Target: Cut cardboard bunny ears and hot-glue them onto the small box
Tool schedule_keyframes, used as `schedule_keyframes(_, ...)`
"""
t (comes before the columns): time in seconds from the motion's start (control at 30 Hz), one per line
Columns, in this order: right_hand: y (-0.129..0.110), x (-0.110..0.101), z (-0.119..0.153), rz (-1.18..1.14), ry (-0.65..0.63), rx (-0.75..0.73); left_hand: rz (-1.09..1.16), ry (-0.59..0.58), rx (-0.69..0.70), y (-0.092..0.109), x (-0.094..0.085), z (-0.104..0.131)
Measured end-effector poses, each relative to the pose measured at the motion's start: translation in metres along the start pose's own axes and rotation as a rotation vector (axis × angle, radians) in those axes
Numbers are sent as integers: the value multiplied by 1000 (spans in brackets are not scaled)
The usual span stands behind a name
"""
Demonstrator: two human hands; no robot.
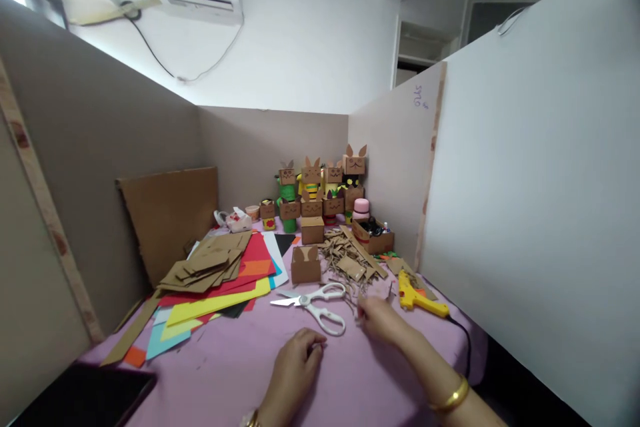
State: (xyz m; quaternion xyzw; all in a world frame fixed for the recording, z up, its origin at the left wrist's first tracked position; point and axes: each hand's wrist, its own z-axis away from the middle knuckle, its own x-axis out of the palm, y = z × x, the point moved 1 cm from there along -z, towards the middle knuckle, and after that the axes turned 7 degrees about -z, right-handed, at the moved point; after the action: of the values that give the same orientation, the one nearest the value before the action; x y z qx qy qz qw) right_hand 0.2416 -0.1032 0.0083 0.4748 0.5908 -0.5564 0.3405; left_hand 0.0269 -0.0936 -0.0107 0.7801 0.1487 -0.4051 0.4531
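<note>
My left hand point(296, 365) rests on the purple cloth below the scissors, fingers curled together; whether anything tiny is in them I cannot make out. To its right, my right hand point(379, 320) is closed by the near edge of the cardboard scraps point(350, 257), its fingertips bent down, and what they grip is hidden. White-handled scissors point(320, 307) lie with blades spread between and beyond my hands. Behind the scissors sits a small cardboard box point(306, 269) with ear-shaped pieces at its top. Another plain cardboard box point(313, 230) stands farther back.
Several cardboard animal figures point(311, 177) stand at the back. Cardboard sheets point(210, 260) and coloured paper point(220, 303) are piled left. A yellow glue gun point(420, 297) lies right, near an open cardboard box point(383, 242). A dark flat object point(85, 393) occupies the front left; partitions surround the table.
</note>
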Motion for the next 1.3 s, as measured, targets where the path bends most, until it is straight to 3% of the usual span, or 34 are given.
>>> schedule_keyframes(0.13,-7,-15,-23,10,223,53,-59,2,62,3,2,6)
schedule_keyframes(0.3,-46,25,-25,-26,113,-201,-154,10,114,7,5,12)
schedule_keyframes(0.4,-56,47,-20,-25,175,-223,-187,15,133,8,5,12)
schedule_keyframes(0.67,-46,59,-10,-159,477,-412,-197,35,124,4,6,11)
schedule_keyframes(1.0,-30,71,-18,-467,832,-249,-165,39,143,0,3,8)
schedule_keyframes(1.17,-23,69,-20,-467,820,-131,-122,33,139,-7,5,5)
schedule_keyframes(1.3,-35,61,-8,-427,624,-242,-54,44,91,-10,6,4)
